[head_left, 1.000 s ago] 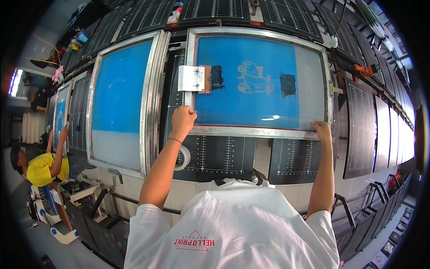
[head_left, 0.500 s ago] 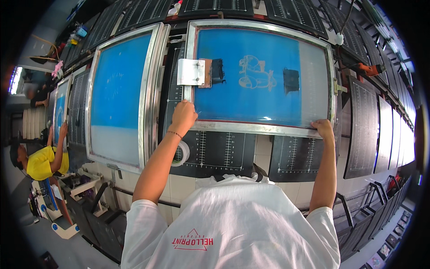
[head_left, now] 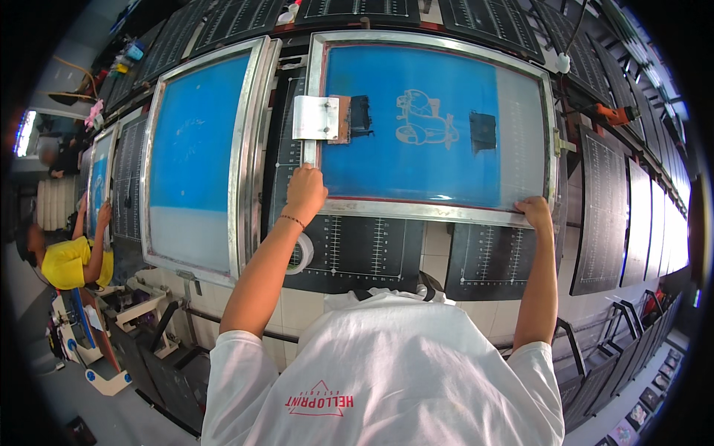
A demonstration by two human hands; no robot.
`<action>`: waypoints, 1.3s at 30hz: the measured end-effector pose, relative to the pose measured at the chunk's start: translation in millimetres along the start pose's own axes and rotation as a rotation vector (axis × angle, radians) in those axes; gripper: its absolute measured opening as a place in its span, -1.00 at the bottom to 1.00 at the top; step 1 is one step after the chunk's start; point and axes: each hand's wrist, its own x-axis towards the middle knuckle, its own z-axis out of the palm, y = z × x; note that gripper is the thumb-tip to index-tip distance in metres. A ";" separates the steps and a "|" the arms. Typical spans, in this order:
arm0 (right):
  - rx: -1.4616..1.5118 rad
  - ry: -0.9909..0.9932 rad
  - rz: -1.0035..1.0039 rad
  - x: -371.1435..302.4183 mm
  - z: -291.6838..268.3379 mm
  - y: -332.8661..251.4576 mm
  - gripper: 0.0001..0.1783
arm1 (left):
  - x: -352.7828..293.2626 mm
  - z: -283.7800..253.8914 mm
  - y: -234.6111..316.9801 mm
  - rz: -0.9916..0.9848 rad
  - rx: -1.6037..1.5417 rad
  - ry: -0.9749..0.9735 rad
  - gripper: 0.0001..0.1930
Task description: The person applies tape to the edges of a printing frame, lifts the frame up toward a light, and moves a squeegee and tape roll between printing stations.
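Dark boards (head_left: 599, 215) stand in rows all around. From the left come a co-worker in yellow (head_left: 68, 264), then a second screen (head_left: 195, 145); next, the left hand (head_left: 306, 192) has its fingers clamped on the near-left corner of the blue framed screen (head_left: 416, 169), which is over the boards. The right hand (head_left: 535, 213) clamps its fingers on the near-right corner, probably to balance the weight.

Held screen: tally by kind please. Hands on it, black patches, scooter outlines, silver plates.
Hands: 2 (left hand, right hand)
Black patches: 2 (left patch, right patch)
Scooter outline: 1
Silver plate: 1
Total: 6
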 end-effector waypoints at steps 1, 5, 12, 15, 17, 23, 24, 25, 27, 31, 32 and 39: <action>-0.018 0.003 -0.007 -0.6 -0.5 -1.4 -0.66 | -1.0 0.0 1.6 -0.004 0.001 0.039 -0.93; -0.066 0.023 -0.023 -0.4 0.8 0.5 -0.63 | -2.1 -5.8 7.6 -0.003 0.031 0.021 -0.89; -0.129 0.095 -0.032 -4.2 5.5 -9.8 -0.64 | -4.0 -9.2 11.2 -0.030 0.068 -0.037 -0.83; -0.203 0.128 -0.078 -5.1 5.7 -3.6 -0.70 | -3.9 -13.6 16.3 -0.004 0.085 -0.038 -0.80; -0.296 0.147 -0.120 -10.1 0.0 -14.4 -0.73 | -7.4 -13.3 16.7 0.001 0.087 -0.012 -0.78; -0.116 0.062 -0.415 -21.4 -4.3 -38.9 -0.78 | -23.8 -15.9 20.2 0.003 -0.042 0.108 -0.65; -0.123 0.004 -0.431 -24.2 -2.7 -44.2 -0.77 | -29.5 -18.3 21.0 -0.013 -0.056 0.071 -0.58; -0.131 -0.056 -0.447 -27.9 -2.4 -49.1 -0.75 | -37.9 -24.2 22.2 -0.032 -0.071 0.032 -0.52; -0.200 -0.102 -0.396 -29.6 -3.3 -44.9 -0.72 | -48.8 -24.7 22.8 -0.037 -0.107 0.005 -0.43; -0.170 -0.065 -0.432 -39.2 -1.3 -50.4 -0.71 | -55.5 -18.0 18.9 -0.022 -0.175 0.054 -0.35; -0.147 -0.052 -0.447 -42.0 2.6 -51.8 -0.71 | -54.6 -16.0 18.5 -0.022 -0.189 0.063 -0.34; -0.088 -0.082 -0.535 -65.2 62.8 -120.1 -0.71 | -54.4 -8.8 15.5 -0.047 -0.242 0.122 -0.33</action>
